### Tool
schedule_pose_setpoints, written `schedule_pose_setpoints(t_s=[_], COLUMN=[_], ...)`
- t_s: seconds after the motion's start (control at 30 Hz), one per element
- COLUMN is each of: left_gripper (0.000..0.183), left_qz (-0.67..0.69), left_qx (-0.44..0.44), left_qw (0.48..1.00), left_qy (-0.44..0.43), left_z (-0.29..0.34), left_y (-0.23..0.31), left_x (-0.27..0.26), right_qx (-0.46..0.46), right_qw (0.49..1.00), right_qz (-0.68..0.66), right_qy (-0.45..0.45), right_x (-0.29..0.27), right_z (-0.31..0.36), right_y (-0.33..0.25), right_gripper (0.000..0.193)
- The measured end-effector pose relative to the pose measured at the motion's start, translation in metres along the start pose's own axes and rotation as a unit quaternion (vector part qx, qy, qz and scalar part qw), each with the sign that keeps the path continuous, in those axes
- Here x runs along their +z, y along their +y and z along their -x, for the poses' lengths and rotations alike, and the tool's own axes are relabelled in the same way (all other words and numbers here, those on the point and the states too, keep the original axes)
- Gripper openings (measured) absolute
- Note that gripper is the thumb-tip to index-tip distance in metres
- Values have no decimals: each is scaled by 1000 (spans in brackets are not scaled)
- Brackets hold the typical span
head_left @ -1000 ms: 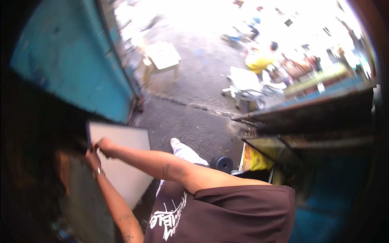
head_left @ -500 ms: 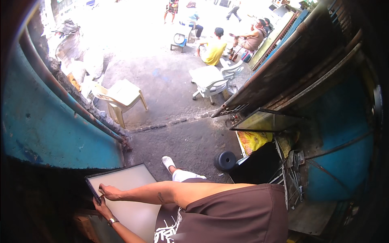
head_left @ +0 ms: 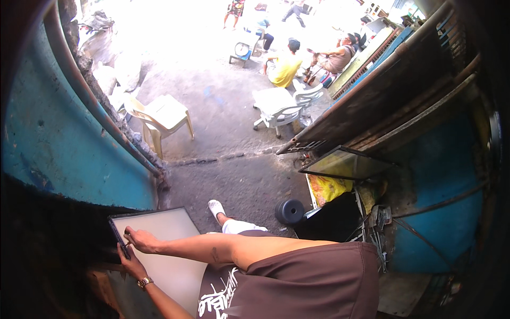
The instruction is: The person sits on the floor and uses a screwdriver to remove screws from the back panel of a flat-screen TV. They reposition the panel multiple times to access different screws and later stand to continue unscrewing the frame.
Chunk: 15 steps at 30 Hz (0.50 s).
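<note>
A flat pale panel [head_left: 172,226] with a thin dark frame, much like a screen, lies tilted at my lower left. My left hand [head_left: 133,267], with a watch [head_left: 144,282] at the wrist, grips the panel's left edge, fingers closed around the frame. Across the panel reaches my right arm, and my right hand [head_left: 142,240] is closed in a pinch at the same edge, just above the left hand. Something small and dark shows by its fingertips, too small to name.
A round dark weight-like object [head_left: 289,211] sits on the floor, near a yellow bag [head_left: 326,189] and a framed glass pane [head_left: 345,162]. Beyond stand a cream plastic chair [head_left: 164,114] and a white swivel chair [head_left: 276,103]. Several people sit farther off. Blue wall [head_left: 69,143] at left.
The view has shifted slightly. Both hands stay at the panel's left edge; the right hand's fingers have turned a little against the frame.
</note>
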<state>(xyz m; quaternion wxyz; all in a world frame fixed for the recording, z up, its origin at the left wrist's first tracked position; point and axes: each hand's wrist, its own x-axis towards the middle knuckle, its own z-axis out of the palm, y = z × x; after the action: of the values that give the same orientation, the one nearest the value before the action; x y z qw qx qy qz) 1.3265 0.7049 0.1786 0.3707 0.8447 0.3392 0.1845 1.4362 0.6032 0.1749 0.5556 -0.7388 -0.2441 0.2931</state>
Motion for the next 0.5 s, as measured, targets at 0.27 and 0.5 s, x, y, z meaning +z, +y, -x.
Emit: schedule_pose_setpoints(t_s=[0.27,0.5], left_gripper=[44,43], left_qz=[17,-44], left_qx=[105,4], left_qw=[992,996], left_qy=[68,84], left_z=[5,12], left_y=[9,17], left_x=[8,-3], right_qx=[-39,-31], right_qw=[969,999], right_qz=[242,1], right_qy=[25,28], right_x=[4,-3], right_z=[-17,5], right_y=[24,-6], right_gripper=[31,33])
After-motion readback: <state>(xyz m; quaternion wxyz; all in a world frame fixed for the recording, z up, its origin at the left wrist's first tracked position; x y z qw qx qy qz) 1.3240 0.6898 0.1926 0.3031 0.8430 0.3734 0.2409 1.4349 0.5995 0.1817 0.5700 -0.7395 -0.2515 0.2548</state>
